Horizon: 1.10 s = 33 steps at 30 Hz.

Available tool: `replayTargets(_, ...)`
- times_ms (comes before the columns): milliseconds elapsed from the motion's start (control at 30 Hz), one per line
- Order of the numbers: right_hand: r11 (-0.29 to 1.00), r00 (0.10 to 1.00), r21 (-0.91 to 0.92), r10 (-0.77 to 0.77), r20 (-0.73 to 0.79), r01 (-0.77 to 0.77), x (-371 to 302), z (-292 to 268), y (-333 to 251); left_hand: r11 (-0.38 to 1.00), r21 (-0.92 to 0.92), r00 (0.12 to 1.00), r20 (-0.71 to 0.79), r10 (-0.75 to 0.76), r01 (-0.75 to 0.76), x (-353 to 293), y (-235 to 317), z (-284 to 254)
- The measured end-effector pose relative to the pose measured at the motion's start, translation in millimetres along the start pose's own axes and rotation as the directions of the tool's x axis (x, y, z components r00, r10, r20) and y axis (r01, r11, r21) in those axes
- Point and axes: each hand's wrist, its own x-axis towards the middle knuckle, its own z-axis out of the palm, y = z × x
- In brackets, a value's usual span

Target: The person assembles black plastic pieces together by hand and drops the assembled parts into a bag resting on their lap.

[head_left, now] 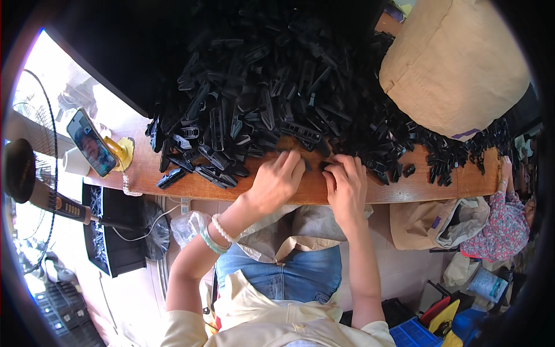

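A big heap of small black plastic parts (260,110) covers the back and middle of a wooden table (358,195). At the front edge of the heap, my left hand (278,180) has its fingers curled together near the tabletop; what they hold, if anything, is hidden. A short way to its right, my right hand (346,182) pinches a small black plastic part (325,165) between thumb and fingers. Around the left wrist are a white beaded bracelet (222,228) and a pale green bangle (209,242).
A phone (91,142) leans on a yellow stand (121,153) at the left, behind a fan (40,191). A large tan sack (454,69) stands at the back right. Below the table are a black bin (115,243) and an open sack (422,222). Another person's patterned sleeve (502,225) shows far right.
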Motion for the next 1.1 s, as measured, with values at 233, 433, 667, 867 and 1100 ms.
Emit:
replayTargets(233, 0.692, 0.918, 0.636, 0.391, 0.068, -0.342, -26, 3, -15, 0.990, -0.067, 0.978, -0.173, 0.114, -0.127, -40, 11, -14)
replayTargets(433, 0.966, 0.991, 0.237, 0.119, -0.067, -0.100, -34, -10, -2, 0.986, -0.129, 0.994, -0.025, -0.104, 0.100, -22, 21, -26)
replayTargets(667, 0.834, 0.940, 0.433, 0.297, 0.170, -0.342, -31, -26, -6, 0.879, -0.460, 0.989, -0.011, -0.148, 0.126, -27, 3, -20)
replayTargets(867, 0.743, 0.944, 0.585, 0.223, 0.242, -0.325, -25, -15, 5, 0.872, -0.458, 0.984, 0.067, -0.162, 0.175, -23, 0, -23)
replayTargets(1100, 0.780, 0.959, 0.560, 0.194, 0.208, -0.279, -23, -9, -2, 0.847, -0.508, 0.986, 0.046, -0.157, 0.159, -26, -4, -21)
